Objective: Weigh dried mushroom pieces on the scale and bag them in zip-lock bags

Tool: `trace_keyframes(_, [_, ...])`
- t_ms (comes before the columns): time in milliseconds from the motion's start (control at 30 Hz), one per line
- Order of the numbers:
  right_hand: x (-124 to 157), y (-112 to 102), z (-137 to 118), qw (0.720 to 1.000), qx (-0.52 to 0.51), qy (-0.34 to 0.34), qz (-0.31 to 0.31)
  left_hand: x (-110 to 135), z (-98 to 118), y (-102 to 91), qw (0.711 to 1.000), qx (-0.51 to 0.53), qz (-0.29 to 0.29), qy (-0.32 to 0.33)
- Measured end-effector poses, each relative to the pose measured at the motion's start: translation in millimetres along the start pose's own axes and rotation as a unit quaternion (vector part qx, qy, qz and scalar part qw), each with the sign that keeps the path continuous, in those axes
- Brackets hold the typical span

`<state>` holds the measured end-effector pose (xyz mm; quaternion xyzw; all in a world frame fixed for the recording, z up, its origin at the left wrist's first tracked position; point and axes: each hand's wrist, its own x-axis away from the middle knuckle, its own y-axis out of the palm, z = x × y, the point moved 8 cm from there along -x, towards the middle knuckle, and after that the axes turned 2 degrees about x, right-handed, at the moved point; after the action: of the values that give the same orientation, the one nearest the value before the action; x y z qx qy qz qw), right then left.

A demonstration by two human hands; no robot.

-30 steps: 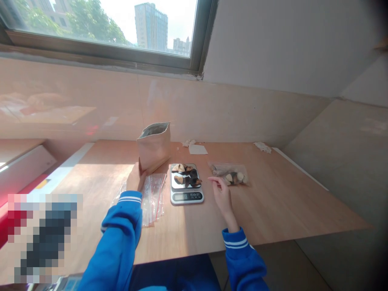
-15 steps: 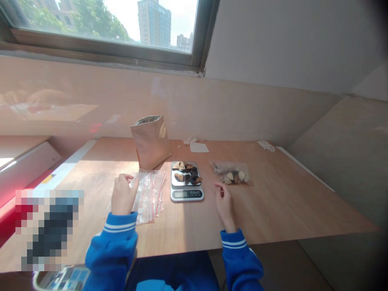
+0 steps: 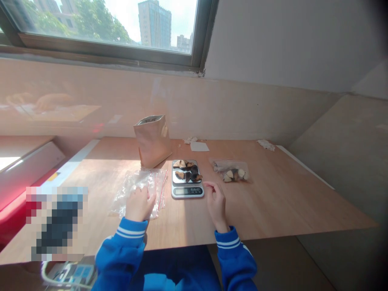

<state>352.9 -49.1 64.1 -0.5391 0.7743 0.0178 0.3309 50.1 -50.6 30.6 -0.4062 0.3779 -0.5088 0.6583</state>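
Observation:
My left hand (image 3: 138, 205) rests closed on a pile of clear zip bags (image 3: 142, 190) with red seals, gripping their near edge. My right hand (image 3: 214, 201) hovers just right of a small digital scale (image 3: 187, 184), fingers curled with thumb and forefinger pinched; I cannot see anything in them. The scale's tray carries several dark and pale dried pieces (image 3: 186, 171). An open brown paper pouch (image 3: 152, 140) stands upright behind the bags. A filled clear bag (image 3: 230, 171) with similar pieces lies to the right of the scale.
The wooden table (image 3: 273, 202) meets a tiled wall under a window. White scraps (image 3: 198, 146) and a crumpled bit (image 3: 266, 145) lie near the wall. A blurred patch (image 3: 56, 222) covers something at the near left. A device with a cable (image 3: 66, 275) sits below the table edge.
My left hand left the paper pouch and came back toward me onto the clear zip bags. My right hand drew slightly nearer and left, toward the scale.

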Motion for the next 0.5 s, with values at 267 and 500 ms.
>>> trace_keyframes(267, [39,54,-78,0.977,-0.098,-0.068,-0.177,1,28,7.2,0.998,-0.060,-0.028,0.005])
trace_keyframes(500, [62,73,-100,0.953,-0.122,-0.076,-0.266,-4,32,6.1,0.999,-0.035,-0.033,0.024])
